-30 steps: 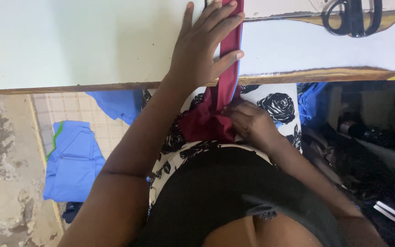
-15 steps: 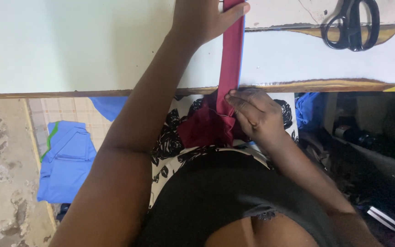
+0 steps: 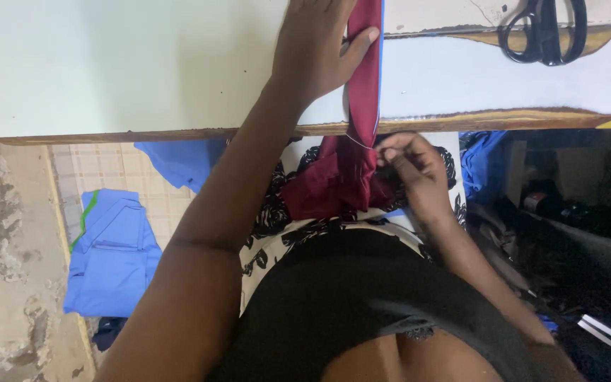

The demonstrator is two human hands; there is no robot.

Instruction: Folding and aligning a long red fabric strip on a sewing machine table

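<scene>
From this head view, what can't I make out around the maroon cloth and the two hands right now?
- Left hand: fingertips cut off by the top edge, head view.
- Maroon cloth: its far end runs out of the top edge.
- Right hand: its grip on the cloth edge is too small and shadowed to tell.
- Scissors: blades cut off by the top edge.
- Under the table at right: too dark to identify.

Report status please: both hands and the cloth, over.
Left hand flat on maroon cloth on table. Right hand pinches its edge. Scissors lie apart.
</scene>
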